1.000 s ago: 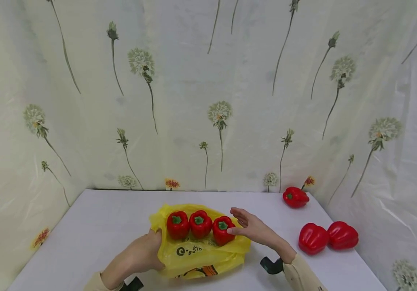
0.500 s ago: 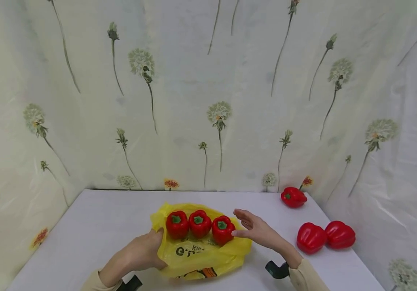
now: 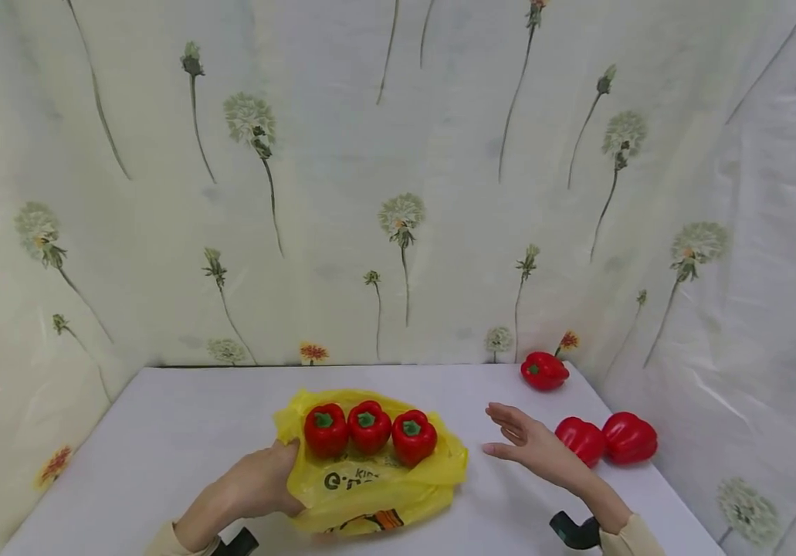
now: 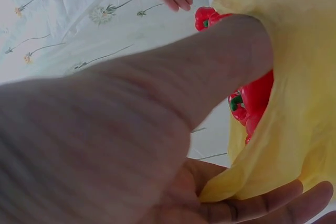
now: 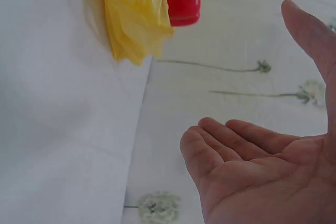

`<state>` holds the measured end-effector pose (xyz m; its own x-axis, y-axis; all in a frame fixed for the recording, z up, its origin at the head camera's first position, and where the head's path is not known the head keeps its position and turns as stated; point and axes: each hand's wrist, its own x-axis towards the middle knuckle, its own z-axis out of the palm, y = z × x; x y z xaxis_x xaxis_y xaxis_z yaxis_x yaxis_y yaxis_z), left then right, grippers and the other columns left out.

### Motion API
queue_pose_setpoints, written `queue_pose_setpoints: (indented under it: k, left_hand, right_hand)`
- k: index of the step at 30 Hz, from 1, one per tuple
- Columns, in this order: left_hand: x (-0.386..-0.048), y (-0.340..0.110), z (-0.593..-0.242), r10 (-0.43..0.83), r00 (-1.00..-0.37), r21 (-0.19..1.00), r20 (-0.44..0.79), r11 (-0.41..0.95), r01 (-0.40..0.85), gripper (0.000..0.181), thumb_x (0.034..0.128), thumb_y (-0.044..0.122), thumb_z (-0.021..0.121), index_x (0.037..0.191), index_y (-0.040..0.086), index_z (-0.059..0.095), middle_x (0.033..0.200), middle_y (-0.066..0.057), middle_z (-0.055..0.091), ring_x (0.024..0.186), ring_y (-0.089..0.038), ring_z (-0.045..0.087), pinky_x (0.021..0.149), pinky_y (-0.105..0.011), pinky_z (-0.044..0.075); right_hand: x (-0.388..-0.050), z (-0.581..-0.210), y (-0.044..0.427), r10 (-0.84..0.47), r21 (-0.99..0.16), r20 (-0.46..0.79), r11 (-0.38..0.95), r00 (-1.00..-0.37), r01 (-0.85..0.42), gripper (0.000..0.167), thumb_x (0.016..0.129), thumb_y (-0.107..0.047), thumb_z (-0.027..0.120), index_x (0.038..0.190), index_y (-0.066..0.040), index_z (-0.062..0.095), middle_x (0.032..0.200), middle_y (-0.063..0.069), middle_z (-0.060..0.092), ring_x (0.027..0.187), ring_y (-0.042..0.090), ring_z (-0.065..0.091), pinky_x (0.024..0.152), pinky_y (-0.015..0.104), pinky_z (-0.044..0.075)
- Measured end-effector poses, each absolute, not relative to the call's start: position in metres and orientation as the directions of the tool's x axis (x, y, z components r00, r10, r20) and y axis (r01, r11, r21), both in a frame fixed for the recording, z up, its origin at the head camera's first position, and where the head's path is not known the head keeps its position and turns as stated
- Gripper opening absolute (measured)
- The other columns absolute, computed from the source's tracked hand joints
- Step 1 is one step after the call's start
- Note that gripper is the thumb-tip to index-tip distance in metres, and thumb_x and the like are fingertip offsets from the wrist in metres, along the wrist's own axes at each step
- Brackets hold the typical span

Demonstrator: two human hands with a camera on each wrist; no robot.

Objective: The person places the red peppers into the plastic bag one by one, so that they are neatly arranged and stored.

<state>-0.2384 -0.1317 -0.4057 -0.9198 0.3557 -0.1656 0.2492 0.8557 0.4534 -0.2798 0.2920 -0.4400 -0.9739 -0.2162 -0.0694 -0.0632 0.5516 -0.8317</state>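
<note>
Head view, load: three glossy red bell peppers with green stems (image 3: 370, 426) sit side by side, stems up, in the spread mouth of a crumpled translucent yellow plastic bag (image 3: 342, 506) on a white tabletop (image 3: 189, 432).
Left hand (image 3: 262, 483): grips the bag's left edge.
Right hand (image 3: 530, 440): holds nothing; fingers extended, thumb apart, between the bag and the loose red bell peppers (image 3: 629, 439).
Loose ones: two close together at the table's right edge, one at the far right corner (near enough to roll off if nudged, I'd say).
Bag risk: right side has no hand on it; thin film could sag or fold in. Lifting by the left edge alone could tip the row out to the right.
Print: dark letters on the film, "KI" plus an unclear third; larger line below starts like "e", rest lost in creases. Orange-and-black graphic near the bottom, partly folded. No brand I can confirm.
Left wrist view, grip: film edge between thumb and fingers; slack film could slip. No writing legible.
Right wrist view, palm: bare, clear of the bag. No writing here.
</note>
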Motion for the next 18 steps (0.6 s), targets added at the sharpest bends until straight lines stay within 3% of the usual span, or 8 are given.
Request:
queue_pose_setpoints:
  k: [10,18]
  left_hand:
    - [-0.240,-0.135,-0.408,0.341,-0.923,0.432,-0.176,0.870,0.238,0.092,0.0607,0.024,0.090,0.133,-0.013,0.046,0.130,-0.026,0.056,0.109,-0.034,0.060,0.091,-0.053,0.049]
    - [-0.242,-0.135,-0.407,0.352,-0.921,0.437,-0.165,0.863,0.252,0.091,0.0609,0.023,0.089,0.133,-0.013,0.047,0.129,-0.025,0.057,0.108,-0.033,0.060,0.091,-0.053,0.048]
  right_hand:
    - [-0.258,-0.424,0.344,-0.046,-0.745,-0.043,0.667,-0.998,0.001,0.094,0.080,-0.049,0.072,0.151,-0.006,0.026,0.149,0.023,0.038,0.136,0.043,0.039,0.092,0.040,0.053]
    - [-0.241,-0.414,0.391,0.075,-0.727,-0.035,0.682,-0.997,0.077,0.086,0.090,-0.049,0.062,0.151,-0.002,0.023,0.147,0.026,0.039,0.133,0.046,0.040,0.087,0.045,0.055]
